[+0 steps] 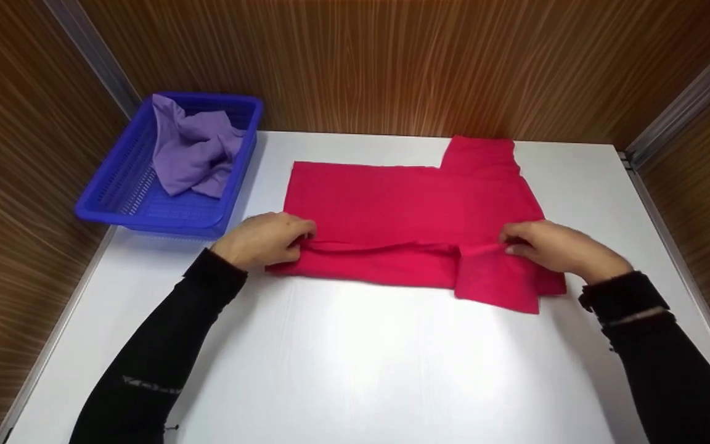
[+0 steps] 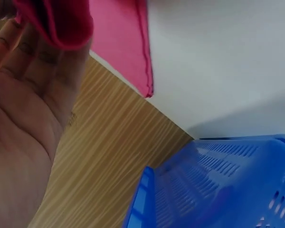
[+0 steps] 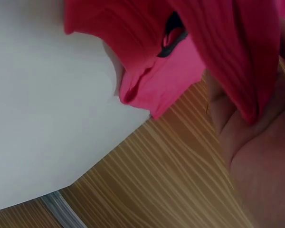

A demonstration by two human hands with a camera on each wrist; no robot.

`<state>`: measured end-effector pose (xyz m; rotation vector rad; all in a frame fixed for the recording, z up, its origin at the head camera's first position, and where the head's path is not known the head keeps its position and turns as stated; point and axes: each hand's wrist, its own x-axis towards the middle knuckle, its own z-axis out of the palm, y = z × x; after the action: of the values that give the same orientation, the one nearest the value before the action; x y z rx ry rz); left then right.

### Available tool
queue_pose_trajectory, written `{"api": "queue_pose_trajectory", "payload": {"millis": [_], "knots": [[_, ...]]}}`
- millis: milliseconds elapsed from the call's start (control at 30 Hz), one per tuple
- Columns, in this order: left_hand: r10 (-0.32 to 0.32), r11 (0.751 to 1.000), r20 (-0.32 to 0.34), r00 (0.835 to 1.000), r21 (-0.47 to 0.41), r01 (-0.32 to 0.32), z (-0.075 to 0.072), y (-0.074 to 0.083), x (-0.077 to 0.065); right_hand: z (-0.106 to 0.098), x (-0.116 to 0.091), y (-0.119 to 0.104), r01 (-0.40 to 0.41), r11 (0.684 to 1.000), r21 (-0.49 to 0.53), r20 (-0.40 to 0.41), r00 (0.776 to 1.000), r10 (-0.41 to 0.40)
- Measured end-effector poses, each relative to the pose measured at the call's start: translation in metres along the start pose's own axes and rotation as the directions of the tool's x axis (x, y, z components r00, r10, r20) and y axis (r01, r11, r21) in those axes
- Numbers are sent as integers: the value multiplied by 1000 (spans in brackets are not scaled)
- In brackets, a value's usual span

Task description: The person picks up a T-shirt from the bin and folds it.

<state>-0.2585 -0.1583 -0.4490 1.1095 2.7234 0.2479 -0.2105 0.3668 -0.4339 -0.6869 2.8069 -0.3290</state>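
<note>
Crosswise stretches the shirt [image 1: 373,200], sleeves [image 1: 481,154] rightward, left fingers [image 1: 301,228] and right fingers [image 1: 516,232] pinching it.

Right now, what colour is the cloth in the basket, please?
The cloth is light purple, clearest in head view.

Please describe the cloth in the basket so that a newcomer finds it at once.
At the far left corner of the white table stands a blue basket. The cloth lies crumpled inside. It is light purple, unlike the red shirt the left hand and right hand hold.
</note>
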Motion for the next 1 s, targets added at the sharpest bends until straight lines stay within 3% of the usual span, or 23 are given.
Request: {"api": "queue_pose_trajectory", "payload": {"millis": [100,200,300,567,833,933,1000], "knots": [[-9,999,-27,1000,35,10,4,-6,6,6,8,-2,-33,992,-125,-94,995,22],[-20,997,-63,998,77,25,7,-12,9,10,8,-8,-27,980,-196,-168,986,-6],[-38,993,-102,994,108,49,9,-17,11,15,3,-18,26,979,-201,-150,987,-57],[-72,981,-144,987,166,96,12,-19,10,36,-17,-36,141,963,-228,17,990,-141],[-82,979,-133,988,175,104,14,-17,9,48,-22,-38,221,917,-332,-75,963,-260],[-76,980,-133,988,174,98,15,-17,9,43,-21,-39,201,926,-321,-70,970,-235],[-71,980,-132,989,173,94,15,-17,9,34,-20,-39,153,945,-290,-53,983,-175]]}}
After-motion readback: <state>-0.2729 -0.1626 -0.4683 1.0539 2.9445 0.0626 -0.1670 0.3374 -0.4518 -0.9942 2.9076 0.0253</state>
